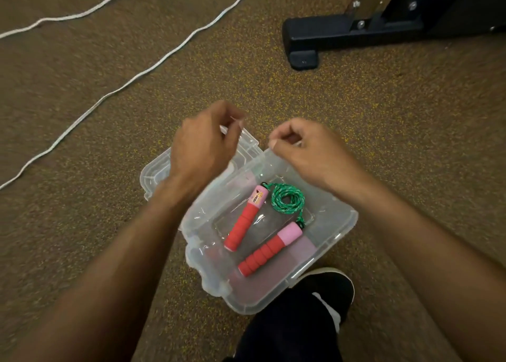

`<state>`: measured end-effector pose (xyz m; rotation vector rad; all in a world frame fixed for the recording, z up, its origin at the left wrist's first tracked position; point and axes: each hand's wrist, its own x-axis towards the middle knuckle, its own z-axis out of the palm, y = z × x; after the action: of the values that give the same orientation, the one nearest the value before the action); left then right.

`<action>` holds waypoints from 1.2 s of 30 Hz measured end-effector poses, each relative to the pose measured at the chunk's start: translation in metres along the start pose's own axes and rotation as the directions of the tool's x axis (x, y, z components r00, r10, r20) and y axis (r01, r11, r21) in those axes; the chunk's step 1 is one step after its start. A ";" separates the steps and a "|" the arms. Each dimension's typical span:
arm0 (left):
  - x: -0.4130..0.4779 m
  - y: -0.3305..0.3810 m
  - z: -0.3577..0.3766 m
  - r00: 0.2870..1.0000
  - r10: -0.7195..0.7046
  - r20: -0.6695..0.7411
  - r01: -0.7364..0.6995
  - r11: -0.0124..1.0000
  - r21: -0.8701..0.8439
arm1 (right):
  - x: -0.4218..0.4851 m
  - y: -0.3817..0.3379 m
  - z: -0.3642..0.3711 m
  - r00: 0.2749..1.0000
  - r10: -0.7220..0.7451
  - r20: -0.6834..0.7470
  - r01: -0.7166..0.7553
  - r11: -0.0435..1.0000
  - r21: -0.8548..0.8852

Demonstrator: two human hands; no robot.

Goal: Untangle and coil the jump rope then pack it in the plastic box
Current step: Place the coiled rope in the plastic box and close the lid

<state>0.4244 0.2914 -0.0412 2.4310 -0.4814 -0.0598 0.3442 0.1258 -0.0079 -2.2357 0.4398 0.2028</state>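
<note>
A clear plastic box [345, 226] sits open on the speckled floor, just below my hands. Inside lies the jump rope: a green coil [287, 200] with two red and pink handles [243, 222] [271, 250] side by side. The clear lid [156, 173] hangs open at the box's upper left. My left hand [201, 146] pinches the lid's raised far edge. My right hand [310, 153] is curled, its thumb and fingers pinched at the box's far corner rim.
Two runs of white cord [137, 77] cross the floor at the upper left. A black equipment foot [304, 45] stands at the upper right. My black shoe [325, 287] touches the box's near corner.
</note>
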 end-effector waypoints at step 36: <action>0.055 -0.118 0.052 0.899 -0.432 0.073 0.343 0.797 0.496 | 0.153 0.018 0.090 0.842 0.328 0.429 0.182 0.576 -0.797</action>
<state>0.5055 0.3260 -0.1498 2.9958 -0.0547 -0.3890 0.4794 0.1465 -0.1230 -2.8836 0.1068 1.3101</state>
